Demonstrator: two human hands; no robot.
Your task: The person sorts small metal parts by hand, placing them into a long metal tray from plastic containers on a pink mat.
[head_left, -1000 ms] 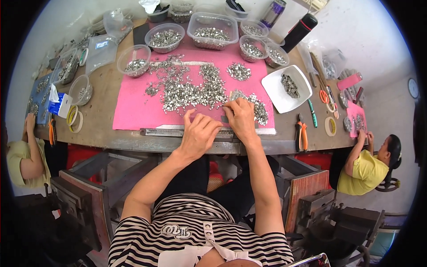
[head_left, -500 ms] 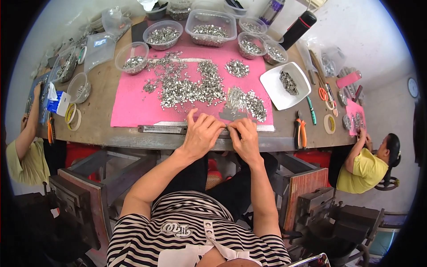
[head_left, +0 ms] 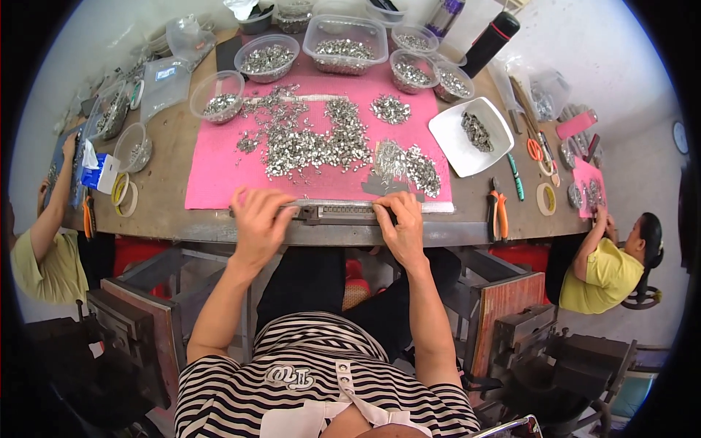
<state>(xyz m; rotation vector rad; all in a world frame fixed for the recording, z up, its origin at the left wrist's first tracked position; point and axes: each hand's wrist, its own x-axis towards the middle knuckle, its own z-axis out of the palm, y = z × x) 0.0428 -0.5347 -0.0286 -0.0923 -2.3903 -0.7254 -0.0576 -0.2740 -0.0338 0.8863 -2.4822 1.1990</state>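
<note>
A long narrow metal bar with a row of small slots or parts lies along the table's front edge. My left hand is closed about its left part, thumb and fingers on either side, hiding that end. Thumb and forefinger of my right hand pinch at the bar's right end; anything small between them is hidden. Just beyond, on a pink mat, lie a large heap of small silvery metal pieces, a pile of thin pins and another pile of small metal parts. A flat grey piece lies near my right fingertips.
Clear plastic tubs of metal pieces line the back. At right are a white dish, orange-handled pliers, a green pen and a black flask. Tape rolls lie left. Co-workers sit at both sides.
My left hand has moved left along the bar, away from my right hand, uncovering the slotted middle. The right hand stays near the right end.
</note>
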